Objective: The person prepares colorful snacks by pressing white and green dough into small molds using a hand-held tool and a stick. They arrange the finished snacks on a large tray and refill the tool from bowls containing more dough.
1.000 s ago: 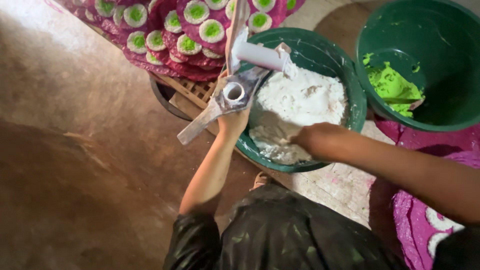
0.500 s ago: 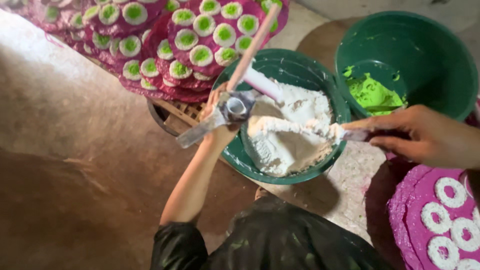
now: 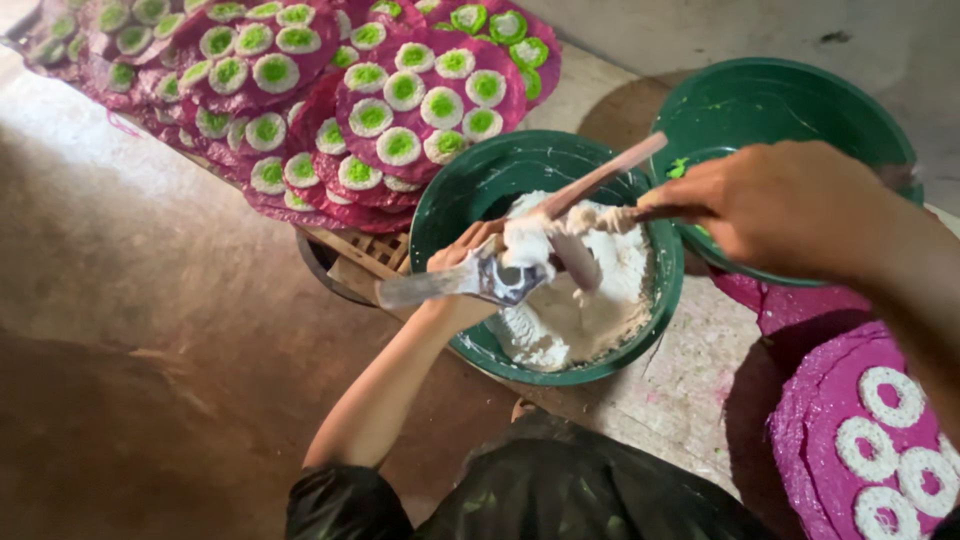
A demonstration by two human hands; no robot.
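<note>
Left hand [image 3: 462, 268] grips a metal mold [image 3: 478, 282] over the green bowl [image 3: 452, 195] w/ white dough [image 3: 590, 300], so spills fall back in. Right hand [image 3: 775, 205] pinches a thin stick [image 3: 625, 216], pressing dough into it.

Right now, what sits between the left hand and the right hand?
Head view: over the green bowl of white dough, a dough-coated stick runs from the right hand to the metal press held by the left hand.

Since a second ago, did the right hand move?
Yes. The right hand pulled out of the white dough bowl, rightward, and now sits over the other green bowl.
</note>
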